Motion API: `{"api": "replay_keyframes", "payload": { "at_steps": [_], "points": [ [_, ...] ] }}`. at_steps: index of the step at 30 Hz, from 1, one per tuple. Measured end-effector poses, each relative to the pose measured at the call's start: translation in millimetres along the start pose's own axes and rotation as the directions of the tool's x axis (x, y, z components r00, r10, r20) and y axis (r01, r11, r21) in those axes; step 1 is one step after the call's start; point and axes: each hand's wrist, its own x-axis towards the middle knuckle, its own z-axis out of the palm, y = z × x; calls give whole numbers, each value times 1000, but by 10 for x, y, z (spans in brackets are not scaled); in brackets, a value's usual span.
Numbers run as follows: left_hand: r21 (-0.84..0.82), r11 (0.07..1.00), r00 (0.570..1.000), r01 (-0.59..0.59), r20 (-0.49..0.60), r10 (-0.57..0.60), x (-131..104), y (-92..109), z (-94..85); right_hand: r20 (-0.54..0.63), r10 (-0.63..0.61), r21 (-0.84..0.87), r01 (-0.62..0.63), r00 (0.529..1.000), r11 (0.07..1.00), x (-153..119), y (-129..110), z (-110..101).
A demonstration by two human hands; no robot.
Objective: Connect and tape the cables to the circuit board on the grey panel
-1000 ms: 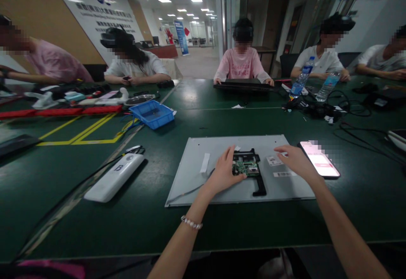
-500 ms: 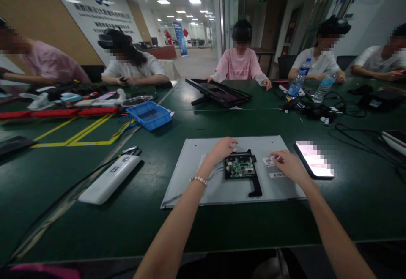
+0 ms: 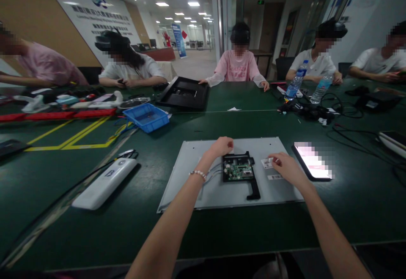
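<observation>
A flat grey-white panel [image 3: 187, 173] lies on the green table before me. On its middle rests a green circuit board [image 3: 237, 170] in a black plastic bracket [image 3: 253, 188], with pale wires leading off to the left. My left hand [image 3: 223, 146], a beaded bracelet at its wrist, is at the bracket's upper left corner, its fingers curled closed. To the right of the board, my right hand [image 3: 283, 163] has its fingers drawn together by a white label [image 3: 266, 163]. Whatever either hand holds is too small or hidden to make out.
Right of the panel lies a lit phone [image 3: 312, 162]; a white power bank [image 3: 106, 184] with a cable is at left. Beyond stand a blue tray [image 3: 147, 117] and two bottles [image 3: 296, 82]. Opposite, a person in pink holds a black frame [image 3: 184, 94].
The person opposite has swung the black frame leftward and laid it flatter, uncovering a white scrap. My left fingers have curled in more; my right hand has hardly moved.
</observation>
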Motion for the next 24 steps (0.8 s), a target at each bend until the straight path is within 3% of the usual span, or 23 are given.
{"api": "replay_keyframes", "payload": {
  "at_steps": [5,15,24],
  "points": [
    [-119,991,994,61,-86,-71,-49,-93,-134,-5,-5,6,5,1000,1000,-7,3,-8],
    [-214,964,975,157,-120,-185,-192,-184,225,-41,19,14,-19,999,1000,2,54,15],
    [-159,973,962,169,-186,-198,-211,-90,189,-147,42,9,-41,988,999,33,112,-8]
  ]
}}
